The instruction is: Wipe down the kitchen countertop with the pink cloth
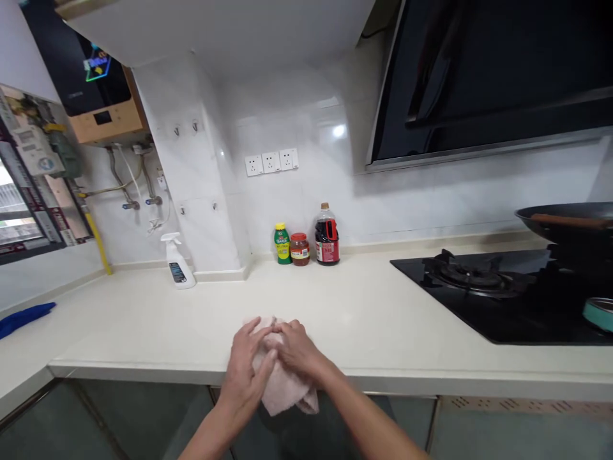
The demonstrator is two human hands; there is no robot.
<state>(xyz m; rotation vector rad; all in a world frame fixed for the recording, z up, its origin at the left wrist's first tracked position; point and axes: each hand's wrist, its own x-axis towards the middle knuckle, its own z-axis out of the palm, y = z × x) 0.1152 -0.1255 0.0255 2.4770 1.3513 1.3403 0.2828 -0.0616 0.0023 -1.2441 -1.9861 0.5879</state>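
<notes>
A pale pink cloth [283, 388] is bunched between my two hands at the front edge of the white countertop [368, 319]. Part of it hangs down past the edge. My left hand [246, 361] grips its left side, thumb and fingers bent around it. From the right, my right hand [294, 345] has its fingers curled into the top of the cloth, so some fingertips are hidden in the folds.
Against the wall stand a green bottle [282, 246], a red-lidded jar [300, 250] and a dark sauce bottle [327, 239]. A white spray bottle [178, 263] is left of them. A black gas stove [460, 300] with a wok [565, 220] lies right; a blue cloth [26, 318] lies far left.
</notes>
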